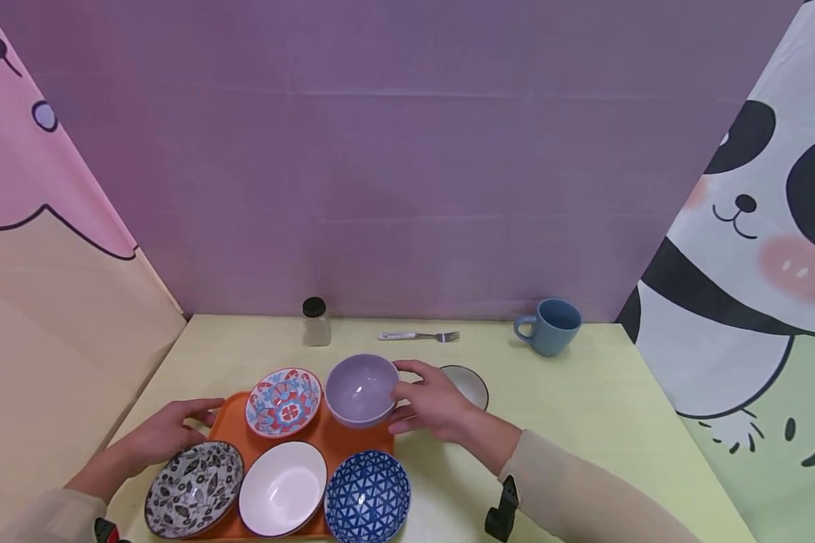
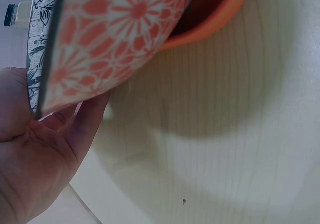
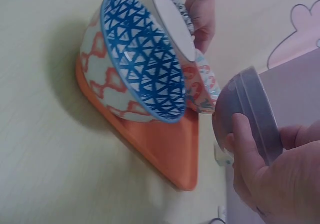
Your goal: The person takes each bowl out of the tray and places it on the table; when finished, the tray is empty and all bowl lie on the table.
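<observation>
My right hand point(image 1: 435, 400) grips the rim and side of a plain purple bowl point(image 1: 361, 388), raised over the back right corner of an orange tray point(image 1: 339, 437). In the right wrist view, air shows between this purple bowl point(image 3: 245, 108) and the tray point(image 3: 170, 159). At the tray's left edge is my left hand point(image 1: 166, 434), fingers loosely bent and reaching the back left corner; the black-and-white floral bowl point(image 2: 115, 38) hides part of them. Around the tray sit a red-and-blue patterned bowl point(image 1: 283, 403), a white bowl point(image 1: 283, 489) and a blue triangle-patterned bowl point(image 1: 367, 496).
Behind the tray stand a black-lidded glass jar point(image 1: 317, 328) and a fork point(image 1: 417, 336). A blue mug point(image 1: 552, 328) is at the back right. Partly hidden by my right hand is a dark-rimmed pale dish point(image 1: 469, 385). A purple cloth wall point(image 1: 407, 188) closes the table's back.
</observation>
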Motion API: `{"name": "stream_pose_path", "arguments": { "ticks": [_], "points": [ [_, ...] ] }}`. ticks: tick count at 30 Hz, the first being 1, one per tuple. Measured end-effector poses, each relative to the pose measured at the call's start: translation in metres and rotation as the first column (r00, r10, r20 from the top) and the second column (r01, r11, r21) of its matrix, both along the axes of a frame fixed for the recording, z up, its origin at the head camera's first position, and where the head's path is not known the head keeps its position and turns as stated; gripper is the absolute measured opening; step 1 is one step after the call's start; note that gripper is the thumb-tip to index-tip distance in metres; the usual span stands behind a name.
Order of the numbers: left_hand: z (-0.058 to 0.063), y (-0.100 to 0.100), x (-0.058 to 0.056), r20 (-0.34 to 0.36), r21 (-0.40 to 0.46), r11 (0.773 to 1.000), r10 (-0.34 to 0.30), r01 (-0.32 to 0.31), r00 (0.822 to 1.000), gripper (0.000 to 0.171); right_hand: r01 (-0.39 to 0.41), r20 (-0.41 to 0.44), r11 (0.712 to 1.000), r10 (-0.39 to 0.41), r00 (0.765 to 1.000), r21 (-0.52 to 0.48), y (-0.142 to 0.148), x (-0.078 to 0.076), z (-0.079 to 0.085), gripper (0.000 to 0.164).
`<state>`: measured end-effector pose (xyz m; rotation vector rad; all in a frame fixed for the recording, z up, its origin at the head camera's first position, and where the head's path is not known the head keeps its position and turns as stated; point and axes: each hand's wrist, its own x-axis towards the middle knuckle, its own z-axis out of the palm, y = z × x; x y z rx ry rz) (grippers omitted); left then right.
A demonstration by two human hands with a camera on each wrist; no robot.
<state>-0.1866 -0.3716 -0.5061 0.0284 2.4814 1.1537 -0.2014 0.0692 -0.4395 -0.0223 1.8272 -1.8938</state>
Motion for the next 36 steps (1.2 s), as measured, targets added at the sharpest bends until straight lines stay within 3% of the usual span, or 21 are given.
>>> {"name": "stream_pose_path", "arguments": {
  "ticks": [16, 36],
  "points": [
    [-0.003, -0.001, 0.003, -0.007, 0.004, 1.0, -0.005, 0.005, 1.0, 0.065, 0.023, -0.024, 1.0, -0.023, 0.999, 0.012, 0.044, 0.003, 0.028, 0.058],
    [-0.001, -0.001, 0.0, -0.003, 0.012, 1.0, -0.009, 0.009, 1.0, 0.066, 0.179, -0.001, 0.98, -0.18, 0.984, 0.087, 0.147, 0.005, 0.036, 0.056]
  ]
}}
